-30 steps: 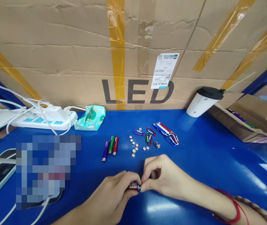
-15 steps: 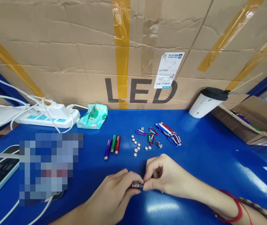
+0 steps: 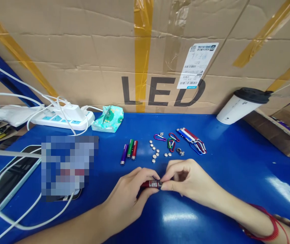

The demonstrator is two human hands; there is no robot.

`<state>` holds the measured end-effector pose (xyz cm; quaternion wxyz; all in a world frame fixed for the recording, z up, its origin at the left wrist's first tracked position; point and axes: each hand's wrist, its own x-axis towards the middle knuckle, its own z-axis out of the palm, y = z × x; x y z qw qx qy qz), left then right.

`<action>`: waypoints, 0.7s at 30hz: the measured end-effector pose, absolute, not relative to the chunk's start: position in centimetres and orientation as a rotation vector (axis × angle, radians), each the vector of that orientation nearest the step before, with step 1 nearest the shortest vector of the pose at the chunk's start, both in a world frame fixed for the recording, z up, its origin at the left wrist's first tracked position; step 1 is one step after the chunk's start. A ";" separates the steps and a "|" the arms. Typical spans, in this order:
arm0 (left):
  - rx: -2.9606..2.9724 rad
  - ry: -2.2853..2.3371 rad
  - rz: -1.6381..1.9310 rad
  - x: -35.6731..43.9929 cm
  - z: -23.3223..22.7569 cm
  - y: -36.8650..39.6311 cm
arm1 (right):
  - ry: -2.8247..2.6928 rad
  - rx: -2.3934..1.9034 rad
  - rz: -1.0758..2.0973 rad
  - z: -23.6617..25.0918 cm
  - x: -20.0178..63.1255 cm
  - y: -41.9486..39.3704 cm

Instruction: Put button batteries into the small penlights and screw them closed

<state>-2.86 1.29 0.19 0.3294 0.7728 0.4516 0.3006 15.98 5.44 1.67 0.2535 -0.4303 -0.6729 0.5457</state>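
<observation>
Two bare hands meet over the near middle of the glossy blue worktop (image 3: pixel 236 169), both pinched on one small red tube (image 3: pixel 152 184) of smooth metal with a printed label. The left hand (image 3: pixel 132 196) wraps its fingers around the tube's left part, thumb on top, while the right hand (image 3: pixel 188 178) closes thumb and forefinger on the tube's right end (what sits at that tip is too small to tell). The tube lies level, just above the worktop. A red cord bracelet (image 3: pixel 262 230) circles the right wrist. Beyond the hands, toward the back edge, three more slim tubes (image 3: pixel 129 151) lie side by side, purple, green and red. Just right of them sits a loose scatter of small round silvery button cells (image 3: pixel 155 150), flat and shiny. Further right lie wire-thin coloured carabiner clips (image 3: pixel 169 140), and beside those a bundle of finished tubes (image 3: pixel 192 137) in blue, white and red with clips attached. At the back edge stands a creased cardboard box (image 3: pixel 83 61) with yellow tape and a white shipping label. Against it, toward the back right corner, leans a white paper cup (image 3: pixel 236 106) with a black lid. Toward the back left corner lie a white power strip (image 3: pixel 60 117) with looping cables and a crinkled green tissue pack (image 3: pixel 108 118). A phone (image 3: pixel 10 181) rests at the left edge.
</observation>
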 end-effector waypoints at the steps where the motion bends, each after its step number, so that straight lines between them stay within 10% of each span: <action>1: 2.008 1.186 0.784 -2.8 0.3 1.3 | -1.835 -1.168 1.466 1.7 16.0 5.5; 21: 2.165 0.883 0.682 -3.3 0.0 1.4 | -1.941 -1.097 1.451 1.5 16.0 5.3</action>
